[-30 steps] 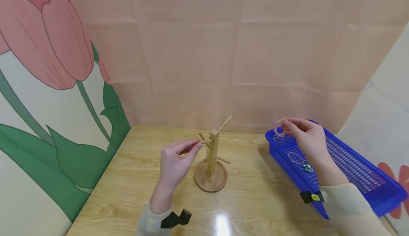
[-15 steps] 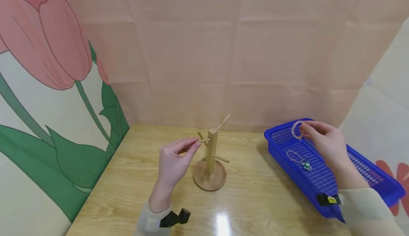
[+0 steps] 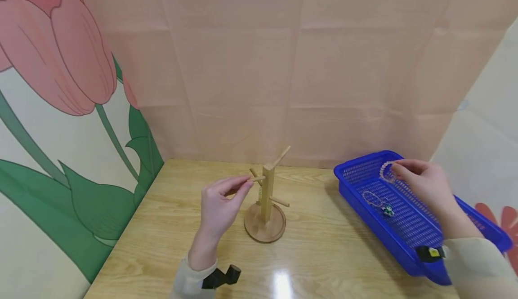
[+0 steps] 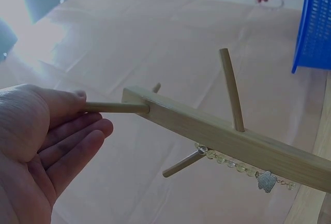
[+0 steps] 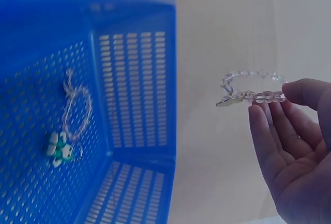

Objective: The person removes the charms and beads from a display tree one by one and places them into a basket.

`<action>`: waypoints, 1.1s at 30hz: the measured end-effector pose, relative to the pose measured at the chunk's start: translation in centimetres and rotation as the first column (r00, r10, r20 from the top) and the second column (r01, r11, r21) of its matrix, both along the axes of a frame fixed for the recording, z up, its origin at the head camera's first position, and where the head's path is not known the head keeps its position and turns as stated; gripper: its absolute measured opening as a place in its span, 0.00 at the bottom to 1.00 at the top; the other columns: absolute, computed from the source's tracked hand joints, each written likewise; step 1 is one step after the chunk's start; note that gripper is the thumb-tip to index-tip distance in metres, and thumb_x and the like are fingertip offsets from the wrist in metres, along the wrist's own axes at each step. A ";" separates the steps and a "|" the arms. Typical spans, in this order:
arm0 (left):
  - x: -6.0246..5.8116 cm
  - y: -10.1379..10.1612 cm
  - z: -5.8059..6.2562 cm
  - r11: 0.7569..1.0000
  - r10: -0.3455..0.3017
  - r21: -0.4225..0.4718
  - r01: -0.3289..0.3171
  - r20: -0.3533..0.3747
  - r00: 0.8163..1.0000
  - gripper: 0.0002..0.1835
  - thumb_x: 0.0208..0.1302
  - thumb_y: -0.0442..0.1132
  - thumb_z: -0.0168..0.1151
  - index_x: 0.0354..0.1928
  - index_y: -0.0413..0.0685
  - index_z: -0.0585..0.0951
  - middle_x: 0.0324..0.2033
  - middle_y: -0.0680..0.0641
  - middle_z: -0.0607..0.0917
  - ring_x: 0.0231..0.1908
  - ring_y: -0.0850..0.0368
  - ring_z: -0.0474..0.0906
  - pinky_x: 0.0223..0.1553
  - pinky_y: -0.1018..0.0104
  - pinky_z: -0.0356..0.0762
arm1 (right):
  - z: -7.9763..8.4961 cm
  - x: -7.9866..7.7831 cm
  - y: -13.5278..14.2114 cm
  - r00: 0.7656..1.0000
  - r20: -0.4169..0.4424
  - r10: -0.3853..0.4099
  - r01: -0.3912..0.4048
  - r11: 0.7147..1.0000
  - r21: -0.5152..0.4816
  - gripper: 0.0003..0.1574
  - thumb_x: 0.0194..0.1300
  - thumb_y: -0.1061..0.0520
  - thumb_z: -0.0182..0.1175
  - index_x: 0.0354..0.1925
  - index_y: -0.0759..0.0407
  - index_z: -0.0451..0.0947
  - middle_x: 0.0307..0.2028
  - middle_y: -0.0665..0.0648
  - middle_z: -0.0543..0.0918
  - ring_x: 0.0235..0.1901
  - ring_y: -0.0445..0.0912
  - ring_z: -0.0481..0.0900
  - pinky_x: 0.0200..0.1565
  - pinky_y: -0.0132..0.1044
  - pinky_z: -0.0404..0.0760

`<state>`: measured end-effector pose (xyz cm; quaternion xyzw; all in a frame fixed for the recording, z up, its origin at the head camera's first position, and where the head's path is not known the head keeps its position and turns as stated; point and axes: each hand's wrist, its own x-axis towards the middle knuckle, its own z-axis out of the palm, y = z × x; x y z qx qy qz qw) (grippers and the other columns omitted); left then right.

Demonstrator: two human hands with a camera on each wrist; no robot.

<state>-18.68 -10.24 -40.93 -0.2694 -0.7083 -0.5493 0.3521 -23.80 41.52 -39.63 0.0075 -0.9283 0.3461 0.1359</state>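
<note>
My left hand (image 3: 222,202) pinches the end of an upper peg (image 4: 111,107) on a wooden stand (image 3: 267,195) with a round base. From another peg of the stand hangs a beaded bracelet (image 4: 232,166) with a silvery charm. My right hand (image 3: 425,184) pinches a clear beaded bracelet (image 5: 256,74) between thumb and fingertips, over the blue basket (image 3: 344,191) in the head view. A small flat charm dangles from that bracelet. Inside the basket lies another bracelet (image 5: 77,113) with a green and white charm (image 5: 59,149).
The stand and basket share a wood-grain table (image 3: 182,173), basket at the right. A pinkish cloth (image 3: 243,65) hangs behind the table. Two further bare pegs, one pointing up and back (image 3: 282,156), one to the right (image 3: 280,201), stick out of the stand.
My right hand has moved right and slightly down with the bracelet, from the basket's far left corner to over its inside. My left hand has kept its pinch on the peg.
</note>
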 end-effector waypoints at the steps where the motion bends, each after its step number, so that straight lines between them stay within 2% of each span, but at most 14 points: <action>1: 0.0 0.0 0.0 1.000 0.000 -0.001 0.000 0.002 1.000 0.06 0.64 0.26 0.77 0.42 0.35 0.92 0.37 0.43 0.93 0.34 0.51 0.92 0.37 0.68 0.89 | -0.1 0.0 0.3 1.000 0.005 0.005 -0.005 1.000 0.023 0.30 0.80 0.41 0.61 0.60 0.64 0.84 0.42 0.53 0.93 0.34 0.26 0.82 0.34 0.21 0.76; 3: 0.0 0.0 0.0 1.000 -0.003 -0.001 0.003 0.004 1.000 0.06 0.64 0.26 0.77 0.42 0.35 0.92 0.37 0.43 0.93 0.34 0.51 0.92 0.37 0.69 0.89 | -0.5 -0.1 0.8 1.000 0.015 0.019 -0.020 0.998 0.067 0.28 0.81 0.42 0.61 0.61 0.64 0.85 0.45 0.61 0.92 0.35 0.26 0.81 0.34 0.21 0.76; 6: 0.0 0.0 0.0 1.000 -0.005 -0.004 0.005 0.003 1.000 0.06 0.64 0.26 0.77 0.43 0.35 0.92 0.37 0.42 0.93 0.34 0.51 0.92 0.37 0.69 0.89 | -0.9 -0.2 1.5 0.997 0.055 0.057 -0.063 0.992 0.111 0.28 0.82 0.44 0.60 0.62 0.65 0.84 0.49 0.67 0.90 0.36 0.28 0.83 0.34 0.22 0.78; 10: 0.0 0.1 0.1 1.000 -0.005 -0.004 0.006 0.005 1.000 0.06 0.64 0.26 0.77 0.43 0.35 0.92 0.38 0.42 0.93 0.34 0.51 0.92 0.37 0.69 0.89 | -1.4 -0.6 2.3 0.990 0.105 0.099 -0.114 0.982 0.152 0.28 0.82 0.44 0.60 0.62 0.67 0.84 0.48 0.67 0.90 0.36 0.34 0.86 0.35 0.23 0.79; 14: 0.0 0.0 0.1 1.000 -0.003 -0.004 0.003 0.010 1.000 0.06 0.65 0.27 0.76 0.43 0.36 0.92 0.38 0.43 0.93 0.34 0.52 0.92 0.37 0.69 0.89 | -2.2 -0.9 3.2 0.982 0.144 0.122 -0.144 0.978 0.151 0.29 0.82 0.45 0.60 0.62 0.69 0.83 0.47 0.67 0.91 0.37 0.36 0.87 0.35 0.25 0.81; 19: -0.1 0.0 -0.1 1.000 -0.004 -0.004 0.004 0.008 1.000 0.06 0.65 0.27 0.76 0.43 0.36 0.92 0.38 0.43 0.93 0.34 0.52 0.92 0.37 0.68 0.90 | -3.1 -1.0 4.3 0.978 0.175 0.113 -0.136 0.983 0.125 0.31 0.83 0.45 0.59 0.63 0.73 0.81 0.46 0.66 0.91 0.36 0.34 0.86 0.35 0.25 0.80; 25: 0.0 0.2 -0.1 1.000 -0.009 -0.005 0.009 0.007 1.000 0.06 0.65 0.27 0.76 0.43 0.36 0.92 0.38 0.43 0.93 0.34 0.52 0.92 0.37 0.68 0.89 | -4.4 -1.2 5.4 0.982 0.165 0.096 -0.117 0.986 0.120 0.31 0.83 0.46 0.59 0.62 0.74 0.81 0.45 0.67 0.91 0.35 0.32 0.85 0.35 0.22 0.78; 29: 0.0 0.3 -0.1 1.000 -0.005 -0.005 0.005 0.001 1.000 0.06 0.65 0.26 0.76 0.43 0.36 0.92 0.38 0.43 0.93 0.34 0.52 0.92 0.37 0.68 0.89 | -5.7 -1.4 6.2 0.978 0.188 0.086 -0.107 0.989 0.102 0.32 0.83 0.45 0.59 0.62 0.73 0.81 0.45 0.67 0.91 0.36 0.37 0.87 0.35 0.25 0.80; 33: 0.0 0.3 -0.2 1.000 -0.004 -0.005 0.004 -0.004 1.000 0.06 0.65 0.26 0.76 0.44 0.35 0.92 0.38 0.43 0.93 0.34 0.51 0.92 0.37 0.68 0.90 | -6.6 -1.4 6.8 0.968 0.242 0.062 -0.090 0.991 0.103 0.34 0.83 0.42 0.57 0.63 0.72 0.80 0.46 0.66 0.90 0.39 0.43 0.87 0.37 0.32 0.83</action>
